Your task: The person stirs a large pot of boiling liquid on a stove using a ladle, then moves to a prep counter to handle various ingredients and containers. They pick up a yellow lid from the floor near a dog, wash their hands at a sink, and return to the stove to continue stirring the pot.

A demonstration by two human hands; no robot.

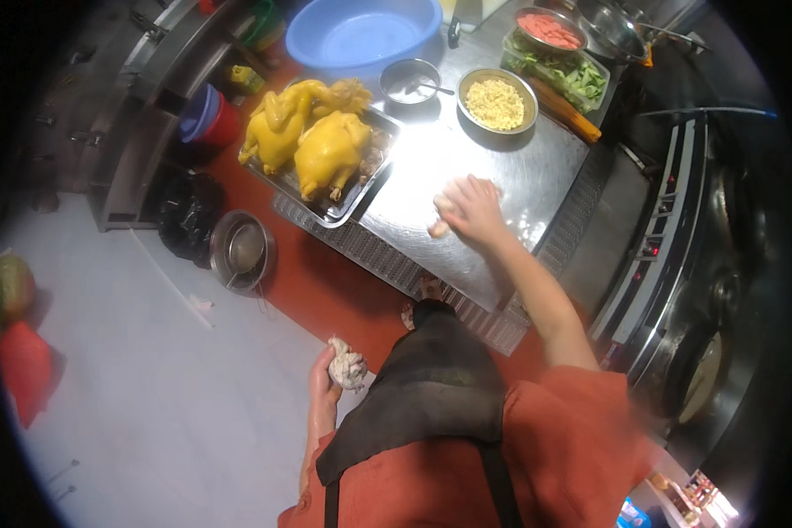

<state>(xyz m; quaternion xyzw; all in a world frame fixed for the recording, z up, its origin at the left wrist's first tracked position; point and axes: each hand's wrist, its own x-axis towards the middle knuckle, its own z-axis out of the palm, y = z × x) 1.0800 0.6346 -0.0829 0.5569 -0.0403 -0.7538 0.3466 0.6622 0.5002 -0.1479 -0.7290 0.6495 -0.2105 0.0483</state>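
Observation:
My right hand is over the stainless steel table, its fingers curled on a pale beige piece that looks like cloth or meat; which one I cannot tell. Low at my side, my left hand grips a crumpled whitish cloth. Left of my right hand, a metal tray holds yellow whole chickens. Beyond the hand stand a metal bowl of chopped yellow food and a smaller bowl of white powder or liquid with a spoon.
A blue plastic basin and a knife lie at the table's far side. Sliced greens and a bowl of pink slices stand at the back right. A metal pot and black bag are left; a cooking range is right.

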